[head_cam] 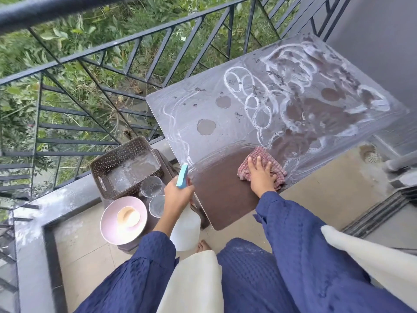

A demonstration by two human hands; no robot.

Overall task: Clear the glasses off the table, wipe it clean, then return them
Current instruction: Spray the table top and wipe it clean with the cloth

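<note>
A brown table (225, 199) carries white foam swirls and grey film over its far part; its near corner is wiped dark. My right hand (261, 175) presses flat on a red checked cloth (259, 157) at the border of the wiped patch. My left hand (178, 195) grips a white spray bottle (186, 227) with a blue nozzle, held off the table's left edge. Two clear glasses (151, 188) (157, 205) stand on a low stool to the left of the table.
A brown perforated basket (99, 168) and a pink bowl (108, 224) with a cream cup inside share the stool with the glasses. A black metal railing (135, 41) runs behind the table, a grey wall stands to the right, and a floor drain (370, 154) lies beyond the table.
</note>
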